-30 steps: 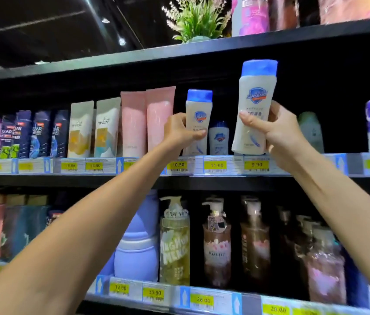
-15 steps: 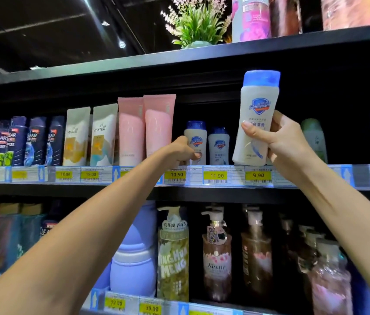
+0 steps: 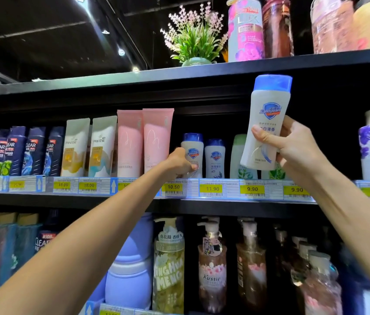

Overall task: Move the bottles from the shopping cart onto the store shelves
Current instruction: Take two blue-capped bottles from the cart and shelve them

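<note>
Right grip (image 3: 293,146): pinching raised bottle (image 3: 263,123), above shelf (image 3: 225,208). Left grip (image 3: 179,164): curled round small bottle (image 3: 192,153), apparently standing on shelf.

Three Safeguard bottles (image 3: 267,123), two pink tubes (image 3: 144,142).

A shop aisle for toiletries.
Dark shelves (image 3: 202,72) carry rows of shampoo bottles (image 3: 34,151) and tubes (image 3: 156,142), with yellow price tags (image 3: 212,189) along each edge.
</note>
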`<state>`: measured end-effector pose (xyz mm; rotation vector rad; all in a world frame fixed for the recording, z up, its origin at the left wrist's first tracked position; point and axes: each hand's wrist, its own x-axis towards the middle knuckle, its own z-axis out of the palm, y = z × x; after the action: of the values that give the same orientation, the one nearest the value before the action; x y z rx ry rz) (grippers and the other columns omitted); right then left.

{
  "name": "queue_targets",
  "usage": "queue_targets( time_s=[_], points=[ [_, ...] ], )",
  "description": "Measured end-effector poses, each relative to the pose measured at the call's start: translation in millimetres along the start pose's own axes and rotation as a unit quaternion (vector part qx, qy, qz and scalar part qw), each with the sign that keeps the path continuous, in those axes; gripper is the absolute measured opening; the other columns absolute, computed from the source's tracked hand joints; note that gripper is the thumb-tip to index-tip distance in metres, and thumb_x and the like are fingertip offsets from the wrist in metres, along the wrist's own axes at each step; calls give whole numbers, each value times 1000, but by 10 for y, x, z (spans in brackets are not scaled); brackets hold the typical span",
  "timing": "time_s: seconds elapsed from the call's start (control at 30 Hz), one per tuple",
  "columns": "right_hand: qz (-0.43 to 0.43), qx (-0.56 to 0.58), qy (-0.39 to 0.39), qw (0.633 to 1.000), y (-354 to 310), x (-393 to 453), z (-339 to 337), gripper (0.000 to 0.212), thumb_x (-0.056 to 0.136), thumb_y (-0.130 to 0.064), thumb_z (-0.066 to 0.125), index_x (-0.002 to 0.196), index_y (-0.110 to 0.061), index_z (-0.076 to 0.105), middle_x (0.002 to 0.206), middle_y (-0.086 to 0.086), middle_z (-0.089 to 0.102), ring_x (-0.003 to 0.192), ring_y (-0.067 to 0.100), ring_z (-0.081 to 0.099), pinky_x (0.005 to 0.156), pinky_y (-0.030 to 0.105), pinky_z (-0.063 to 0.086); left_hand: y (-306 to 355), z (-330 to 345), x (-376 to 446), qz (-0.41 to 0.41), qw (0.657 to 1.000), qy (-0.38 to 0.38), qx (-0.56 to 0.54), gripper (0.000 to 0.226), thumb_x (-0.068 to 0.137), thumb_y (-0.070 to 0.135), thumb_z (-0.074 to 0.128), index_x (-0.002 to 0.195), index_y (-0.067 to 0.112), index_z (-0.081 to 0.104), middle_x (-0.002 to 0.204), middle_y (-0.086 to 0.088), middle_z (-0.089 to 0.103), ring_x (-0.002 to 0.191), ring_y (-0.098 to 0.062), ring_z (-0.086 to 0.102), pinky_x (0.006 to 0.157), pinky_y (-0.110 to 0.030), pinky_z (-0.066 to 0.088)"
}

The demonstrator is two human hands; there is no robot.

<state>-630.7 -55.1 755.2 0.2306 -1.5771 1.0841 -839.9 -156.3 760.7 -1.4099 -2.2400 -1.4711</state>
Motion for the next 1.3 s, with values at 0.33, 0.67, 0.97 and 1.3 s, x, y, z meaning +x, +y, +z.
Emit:
queue_targets(
  time_s=[0.33, 0.67, 0.97, 1.3],
  points=[
    [46, -4, -29, 999, 91, -43, 130, 45, 65, -28, 74, 107, -19, 61, 101, -3, 71, 89, 8, 69, 74, 25, 53, 3, -20, -37, 8, 999, -14, 30, 23, 93, 8, 58, 113, 2, 50, 95, -10, 54, 79, -16, 50, 69, -24, 43],
    [75, -7, -34, 997, 188, 88, 338, 31, 77, -18, 74, 105, -14, 62, 95, -3, 71, 83, 7, 70, 72, 24, 54, -260, -47, -799, 476, 798, 211, 302, 33, 93, 17, 54, 119, -4, 59, 120, -18, 61, 109, -31, 60, 88, -41, 52],
    [133, -26, -43, 990, 356, 283, 690, 33, 77, -11, 75, 108, -6, 62, 100, 6, 70, 86, 14, 68, 66, 25, 55, -714, -252, -690, 640, 625, 129, 428, 36, 78, 13, 58, 109, 1, 70, 118, -18, 65, 108, -32, 64, 95, -40, 51],
    [191, -163, -113, 961, 562, 311, 968, 38, 66, -21, 85, 96, -5, 68, 94, 11, 74, 84, 21, 71, 77, 38, 58, -794, -246, -680, 634, 627, 148, 429, 32, 79, 15, 57, 102, 0, 73, 115, -19, 66, 107, -34, 64, 89, -41, 53]
  ],
)
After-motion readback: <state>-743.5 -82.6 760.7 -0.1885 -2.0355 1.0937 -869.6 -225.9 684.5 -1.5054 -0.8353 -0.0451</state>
